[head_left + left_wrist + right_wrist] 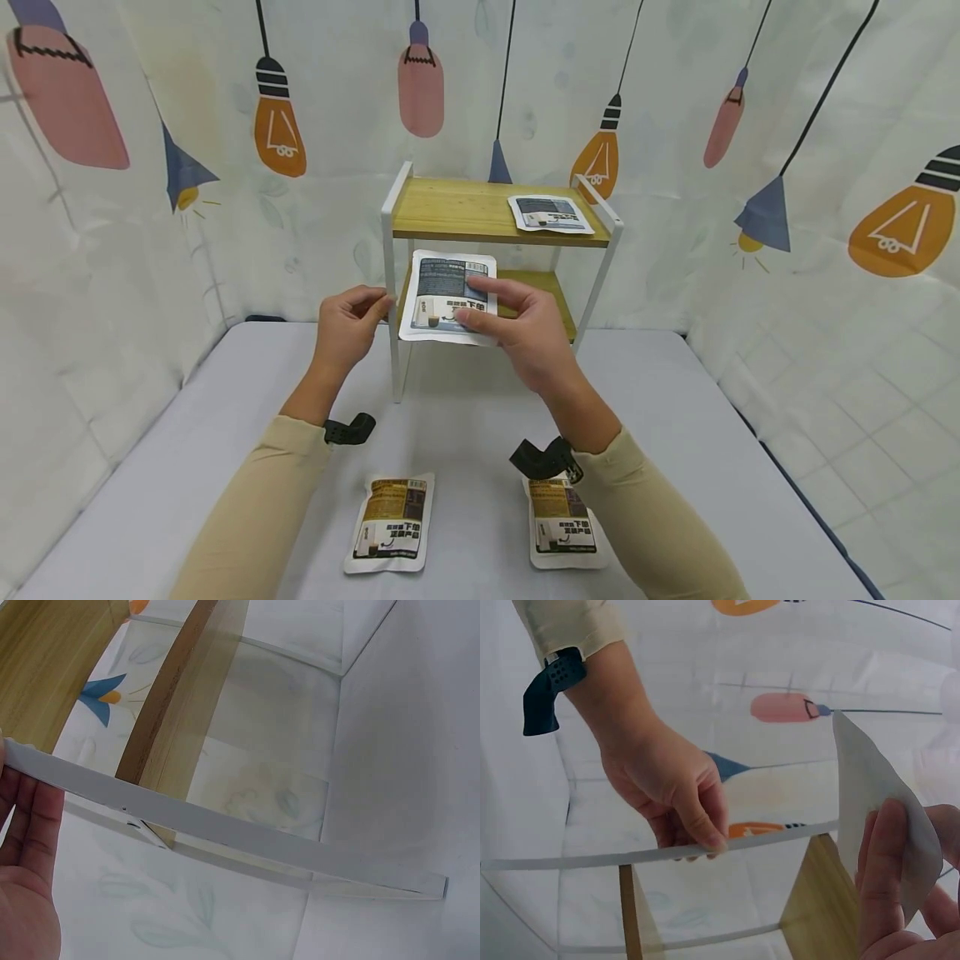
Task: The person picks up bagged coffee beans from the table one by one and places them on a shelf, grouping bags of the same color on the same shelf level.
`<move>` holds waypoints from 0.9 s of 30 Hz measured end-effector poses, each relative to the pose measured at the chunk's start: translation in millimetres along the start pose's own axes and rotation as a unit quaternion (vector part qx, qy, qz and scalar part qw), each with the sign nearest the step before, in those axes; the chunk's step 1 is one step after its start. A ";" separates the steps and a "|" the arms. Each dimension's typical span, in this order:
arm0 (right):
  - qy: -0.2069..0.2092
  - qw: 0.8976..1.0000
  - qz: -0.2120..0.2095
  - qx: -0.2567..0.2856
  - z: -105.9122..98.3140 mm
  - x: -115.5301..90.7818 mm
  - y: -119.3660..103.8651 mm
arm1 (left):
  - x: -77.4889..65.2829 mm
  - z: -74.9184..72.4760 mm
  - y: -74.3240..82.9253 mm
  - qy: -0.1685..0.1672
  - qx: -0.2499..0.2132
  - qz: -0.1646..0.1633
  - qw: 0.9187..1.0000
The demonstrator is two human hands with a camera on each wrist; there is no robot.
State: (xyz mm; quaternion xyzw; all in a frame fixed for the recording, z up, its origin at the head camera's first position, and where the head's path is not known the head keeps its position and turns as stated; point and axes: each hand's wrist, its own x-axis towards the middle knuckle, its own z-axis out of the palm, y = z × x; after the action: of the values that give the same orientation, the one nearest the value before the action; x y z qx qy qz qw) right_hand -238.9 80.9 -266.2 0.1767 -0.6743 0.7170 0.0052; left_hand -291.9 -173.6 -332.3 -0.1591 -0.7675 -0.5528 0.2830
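In the head view my right hand [528, 329] pinches a white pouch with a dark blue label [450, 292] by its right side, in front of the shelf rack's lower board. The right wrist view shows that pouch [885, 802] nearly edge-on, fingers along its plain back. My left hand [351, 325] grips the rack's white left front post [392, 333] between thumb and curled fingers. From the left wrist, the fingers [37, 825] wrap behind the post [225, 829]. Another blue-labelled pouch [551, 214] lies flat on the right of the top wooden board [450, 208].
Two pouches with brown-yellow labels lie on the white table [465, 433] nearer me: a left one [390, 523] and a right one [558, 525], partly covered by my right sleeve and wrist strap. A patterned curtain [337, 208] encloses the table behind and at both sides.
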 end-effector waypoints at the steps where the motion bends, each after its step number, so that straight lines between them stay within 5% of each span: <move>1: 0.001 1.000 -0.002 -0.003 0.1 0.6 -1.3 | 0.0 -0.3 0.5 0.000 0.001 -0.001 1.000; 15: 0.018 0.999 -0.007 -0.048 2.6 12.0 -16.8 | -0.9 -0.8 4.9 -0.008 0.014 -0.026 1.000; 23: 0.018 0.997 0.000 -0.077 1.4 22.1 -25.2 | 4.6 0.9 -24.6 -0.004 0.025 -0.035 0.999; 27: 0.020 0.997 0.006 -0.077 1.3 28.0 -28.3 | 1.5 -0.3 -9.5 -0.010 0.025 -0.035 0.999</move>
State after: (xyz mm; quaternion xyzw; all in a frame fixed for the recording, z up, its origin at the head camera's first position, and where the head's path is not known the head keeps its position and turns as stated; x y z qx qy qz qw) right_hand -257.9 75.8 -231.6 0.1573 -0.7284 0.6662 0.0276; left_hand -298.3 -177.1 -338.5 -0.1306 -0.7887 -0.5415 0.2601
